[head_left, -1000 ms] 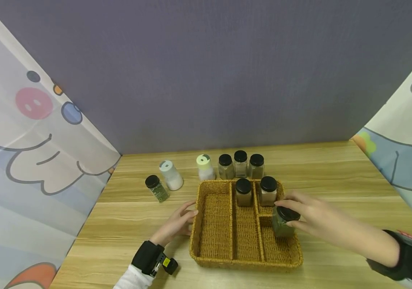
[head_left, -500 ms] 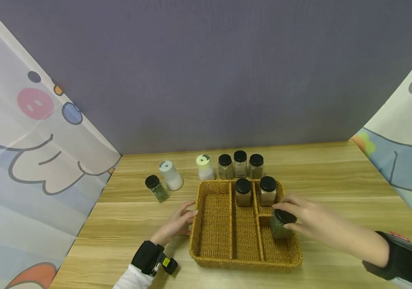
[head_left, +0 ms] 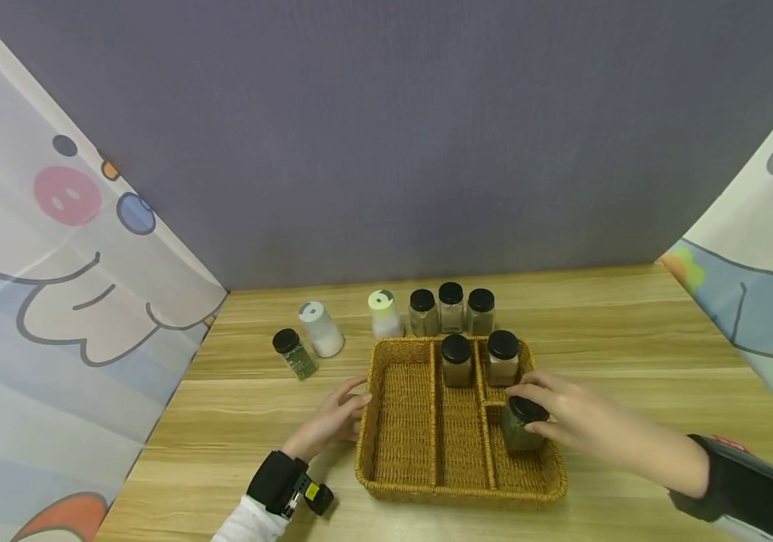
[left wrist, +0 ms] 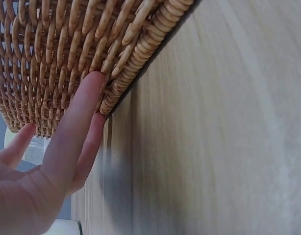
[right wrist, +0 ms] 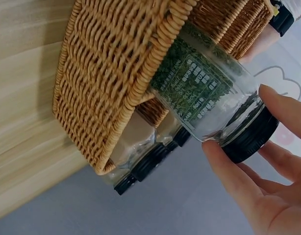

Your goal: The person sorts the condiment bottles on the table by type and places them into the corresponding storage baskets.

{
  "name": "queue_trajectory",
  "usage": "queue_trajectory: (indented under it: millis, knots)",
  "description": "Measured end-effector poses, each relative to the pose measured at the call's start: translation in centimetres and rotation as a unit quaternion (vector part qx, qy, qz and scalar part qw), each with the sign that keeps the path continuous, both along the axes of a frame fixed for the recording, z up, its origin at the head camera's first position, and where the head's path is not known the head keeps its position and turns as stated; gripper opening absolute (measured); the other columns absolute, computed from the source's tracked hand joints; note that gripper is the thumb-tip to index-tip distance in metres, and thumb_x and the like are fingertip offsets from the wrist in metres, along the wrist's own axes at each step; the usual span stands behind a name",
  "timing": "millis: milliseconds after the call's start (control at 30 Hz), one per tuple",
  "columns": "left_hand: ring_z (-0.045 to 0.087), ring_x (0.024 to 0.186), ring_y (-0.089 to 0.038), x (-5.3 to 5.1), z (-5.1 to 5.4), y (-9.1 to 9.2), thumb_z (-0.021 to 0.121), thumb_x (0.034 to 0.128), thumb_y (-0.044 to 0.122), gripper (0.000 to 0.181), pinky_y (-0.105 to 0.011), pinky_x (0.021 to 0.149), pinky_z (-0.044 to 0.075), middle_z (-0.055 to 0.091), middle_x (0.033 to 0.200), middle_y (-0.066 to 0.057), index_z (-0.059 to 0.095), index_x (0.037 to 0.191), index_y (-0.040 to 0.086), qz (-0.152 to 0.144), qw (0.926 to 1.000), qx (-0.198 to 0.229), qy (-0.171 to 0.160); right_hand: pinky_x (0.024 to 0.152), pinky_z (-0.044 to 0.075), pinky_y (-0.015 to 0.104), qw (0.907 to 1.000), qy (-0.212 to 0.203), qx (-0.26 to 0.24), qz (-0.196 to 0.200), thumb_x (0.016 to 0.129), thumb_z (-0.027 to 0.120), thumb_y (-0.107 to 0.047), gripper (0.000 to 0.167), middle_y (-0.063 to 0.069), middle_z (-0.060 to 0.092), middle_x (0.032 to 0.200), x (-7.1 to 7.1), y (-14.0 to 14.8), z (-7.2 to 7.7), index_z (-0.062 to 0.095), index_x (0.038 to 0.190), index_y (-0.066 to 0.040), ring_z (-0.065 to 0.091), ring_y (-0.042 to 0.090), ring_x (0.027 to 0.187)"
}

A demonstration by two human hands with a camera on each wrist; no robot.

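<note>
One jar of green flakes (head_left: pixel 515 433), pinched by the right hand (head_left: pixel 569 412), within the near right compartment (head_left: pixel 516 476) of the wicker basket (head_left: pixel 464 494).
Thumb and fingers bear on the jar's black lid (head_left: pixel 528 409) and shoulder only; should the base be unsupported at release, the jar could, in my judgement, tip against the cross divider (head_left: pixel 497 404). A poorly seated lid could also slip under this high grip. Fingers passing near the pale-filled jar (head_left: pixel 502 369) behind risk knocking it. The left hand (head_left: pixel 333 424) touches the basket's left wall with extended fingers, not gripping; light contact may let the basket shift. Not determinable: whether the base meets the compartment floor, since the rim hides it; the label's wording, too small to read.
</note>
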State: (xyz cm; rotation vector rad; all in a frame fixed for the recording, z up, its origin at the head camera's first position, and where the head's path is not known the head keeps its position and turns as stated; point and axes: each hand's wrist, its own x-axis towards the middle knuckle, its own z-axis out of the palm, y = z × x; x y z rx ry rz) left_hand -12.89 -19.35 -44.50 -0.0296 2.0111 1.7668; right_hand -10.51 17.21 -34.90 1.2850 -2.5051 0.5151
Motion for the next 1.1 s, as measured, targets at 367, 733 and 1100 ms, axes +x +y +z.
queue_trajectory:
  millis: [367, 733, 1100]
  knots:
    - [0.056, 0.095, -0.026, -0.1, -0.2, 0.0, 0.05, 0.0897, 0.032, 0.064, -0.041, 0.068, 0.052, 0.041, 0.125, -0.025, 0.018, 0.14, 0.009, 0.003, 1.0, 0.0, -0.001, 0.056, 0.051, 0.02, 0.9996, 0.027, -0.012, 0.003, 0.056, 0.079, -0.011, 0.049, 0.01, 0.057, 0.092, -0.2, -0.3, -1.1, 0.062, 0.101, -0.001, 0.058, 0.018, 0.072]
    - [0.055, 0.094, -0.024, 0.0, 0.0, 0.1, 0.051, 0.089, 0.033, 0.063, -0.039, 0.067, 0.052, 0.04, 0.126, -0.024, 0.021, 0.14, 0.011, 0.005, 0.9999, -0.012, 0.003, 0.056, 0.05, 0.019, 0.9996, 0.014, -0.021, 0.01, 0.055, 0.079, -0.008, 0.05, 0.012, 0.056, 0.091, -0.2, -0.4, -1.8, 0.061, 0.101, 0.001, 0.058, 0.018, 0.069]
    - [0.054, 0.097, -0.026, 0.1, 0.1, 0.1, 0.051, 0.089, 0.033, 0.064, -0.04, 0.068, 0.052, 0.04, 0.125, -0.025, 0.02, 0.14, 0.01, 0.005, 0.9999, -0.012, 0.002, 0.055, 0.05, 0.018, 0.9996, 0.016, -0.024, 0.007, 0.056, 0.078, -0.009, 0.049, 0.012, 0.056, 0.092, -0.1, -0.4, -2.3, 0.061, 0.101, 0.0, 0.058, 0.017, 0.068]
